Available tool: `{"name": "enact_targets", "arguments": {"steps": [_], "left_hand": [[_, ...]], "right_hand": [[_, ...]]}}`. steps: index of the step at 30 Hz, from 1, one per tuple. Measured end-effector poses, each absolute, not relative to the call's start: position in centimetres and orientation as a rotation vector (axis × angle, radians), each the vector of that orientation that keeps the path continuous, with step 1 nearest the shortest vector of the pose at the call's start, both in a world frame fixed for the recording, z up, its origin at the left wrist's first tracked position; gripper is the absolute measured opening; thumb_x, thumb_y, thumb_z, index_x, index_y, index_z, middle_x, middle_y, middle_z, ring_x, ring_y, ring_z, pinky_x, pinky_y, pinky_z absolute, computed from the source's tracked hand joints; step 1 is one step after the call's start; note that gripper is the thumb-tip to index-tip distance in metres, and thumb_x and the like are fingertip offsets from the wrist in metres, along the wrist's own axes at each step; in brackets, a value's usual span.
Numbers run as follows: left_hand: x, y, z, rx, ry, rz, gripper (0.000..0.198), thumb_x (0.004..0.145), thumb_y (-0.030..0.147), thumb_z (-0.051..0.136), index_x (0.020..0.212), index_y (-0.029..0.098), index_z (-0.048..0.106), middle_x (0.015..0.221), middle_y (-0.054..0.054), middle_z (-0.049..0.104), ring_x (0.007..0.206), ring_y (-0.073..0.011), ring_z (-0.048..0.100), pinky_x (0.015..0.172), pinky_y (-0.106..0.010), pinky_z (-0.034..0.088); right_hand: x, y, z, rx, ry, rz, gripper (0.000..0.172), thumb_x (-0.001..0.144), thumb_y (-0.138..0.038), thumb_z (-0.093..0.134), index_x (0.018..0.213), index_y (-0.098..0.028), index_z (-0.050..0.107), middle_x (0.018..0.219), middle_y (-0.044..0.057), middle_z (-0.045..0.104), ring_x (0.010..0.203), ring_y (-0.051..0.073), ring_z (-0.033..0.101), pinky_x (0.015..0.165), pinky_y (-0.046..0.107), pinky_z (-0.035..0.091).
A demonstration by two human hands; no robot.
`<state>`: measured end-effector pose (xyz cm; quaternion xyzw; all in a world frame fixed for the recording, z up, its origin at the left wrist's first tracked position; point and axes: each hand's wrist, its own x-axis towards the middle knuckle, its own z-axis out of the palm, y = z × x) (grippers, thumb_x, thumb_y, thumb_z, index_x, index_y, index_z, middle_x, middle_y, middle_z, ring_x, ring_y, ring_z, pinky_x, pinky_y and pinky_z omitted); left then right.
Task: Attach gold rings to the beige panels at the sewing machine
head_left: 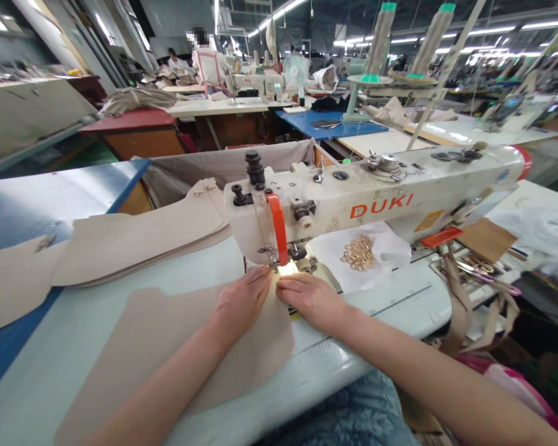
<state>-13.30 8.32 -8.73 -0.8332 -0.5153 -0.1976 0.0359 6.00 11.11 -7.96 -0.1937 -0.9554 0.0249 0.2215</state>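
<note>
A beige fabric panel (167,334) lies flat on the pale sewing machine table, its top edge running under the machine's needle area. My left hand (244,300) is closed with fingertips pinched on the panel, just left of the presser foot. My right hand (311,297) is closed too, fingers curled at the panel's edge right of the lit needle spot; its fingertips partly hide what is under them. Above both hands stands the white sewing machine (325,198), with an orange lever (278,226) at its front. Gold-coloured metal rings (359,253) sit in a pile on white material behind my right hand.
More beige panels (144,235) lie stacked at the left. Scissors (486,272) and beige straps (458,297) are at the right. A blue table (0,365) adjoins on the left. Thread cones (379,43) rise behind. Another person (209,65) is farther back.
</note>
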Motion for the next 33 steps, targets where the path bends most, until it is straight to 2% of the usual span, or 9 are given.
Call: {"name": "enact_targets", "arguments": {"steps": [12,28,30,33], "left_hand": [[-13.4,8.8,-8.7,-2.568,-1.571,-0.632,0.040,0.095,0.028,0.027,0.103,0.017,0.065,0.106,-0.008,0.069,0.100,-0.0183,0.064,0.089,-0.031,0.053],[-13.0,8.6,-8.6,-2.517,-1.679,-0.635,0.035,0.093,0.024,0.033,0.103,0.016,0.065,0.106,-0.009,0.070,0.101,-0.0196,0.064,0.089,-0.034,0.053],[-13.3,7.6,-8.8,-2.509,-1.634,-0.669,0.034,0.093,0.023,0.034,0.105,0.016,0.065,0.109,-0.009,0.069,0.104,-0.0192,0.064,0.091,-0.034,0.053],[-13.9,4.9,-9.0,-2.488,-1.564,-0.737,0.033,0.094,0.022,0.035,0.106,0.018,0.065,0.110,-0.008,0.069,0.105,-0.0179,0.063,0.093,-0.032,0.052]], "right_hand": [[5.8,11.3,-7.5,-0.568,-2.681,0.082,0.011,0.089,-0.015,0.056,0.092,-0.009,0.065,0.108,0.010,0.066,0.107,0.019,0.058,0.099,0.029,0.043],[5.9,11.1,-7.5,-0.583,-2.704,0.073,0.013,0.089,-0.015,0.056,0.096,-0.009,0.066,0.110,0.011,0.066,0.108,0.019,0.058,0.098,0.030,0.045],[5.8,9.9,-7.6,-0.578,-2.729,0.069,0.015,0.090,-0.015,0.055,0.099,-0.009,0.066,0.112,0.011,0.066,0.109,0.019,0.057,0.098,0.029,0.044],[6.0,6.3,-8.2,-0.676,-2.741,0.066,0.026,0.091,-0.015,0.052,0.114,-0.008,0.060,0.122,0.012,0.061,0.117,0.020,0.052,0.102,0.031,0.041]]}}
